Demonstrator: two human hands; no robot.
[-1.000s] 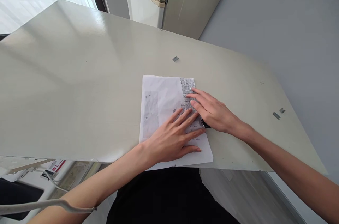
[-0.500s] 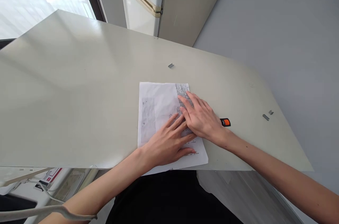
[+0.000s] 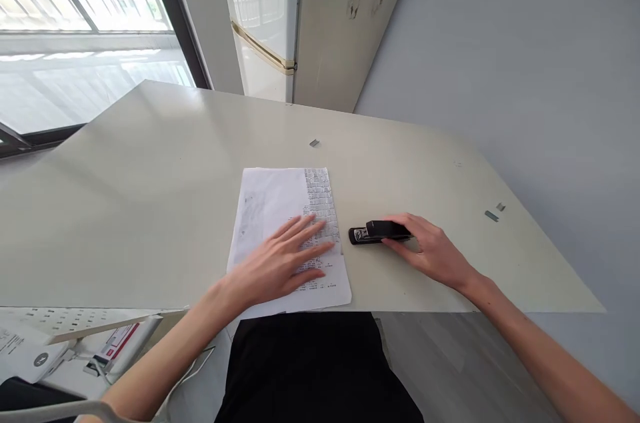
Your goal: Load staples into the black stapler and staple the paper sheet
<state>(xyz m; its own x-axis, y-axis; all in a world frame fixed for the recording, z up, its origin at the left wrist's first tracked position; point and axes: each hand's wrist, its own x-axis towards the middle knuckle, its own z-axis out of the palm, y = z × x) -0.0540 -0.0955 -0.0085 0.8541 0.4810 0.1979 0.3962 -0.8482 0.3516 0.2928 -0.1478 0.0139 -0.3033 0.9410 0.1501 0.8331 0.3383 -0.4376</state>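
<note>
A stack of printed paper [image 3: 273, 193] lies near the table's front edge, its right strip covered in dense print. Flat on top of it rests my left hand [image 3: 283, 260], fingers spread. To the right of the paper is a black stapler [image 3: 383, 231], lying on the table with its jaw end toward the sheets. My right hand [image 3: 425, 246] grips the stapler from the right, thumb on the near side and fingers on the far side. The stapler's rear is hidden by this hand.
A short strip of staples [image 3: 314, 143] lies beyond the paper, and two more staple pieces [image 3: 492, 216] are at the right. The pale table [image 3: 150, 210] meets a grey wall [image 3: 525, 63] on the right. Behind it stands a fridge [image 3: 270, 23].
My right hand has left the paper and moved right onto the stapler, which it now holds. My left hand stays on the paper. The view has tilted up slightly.
</note>
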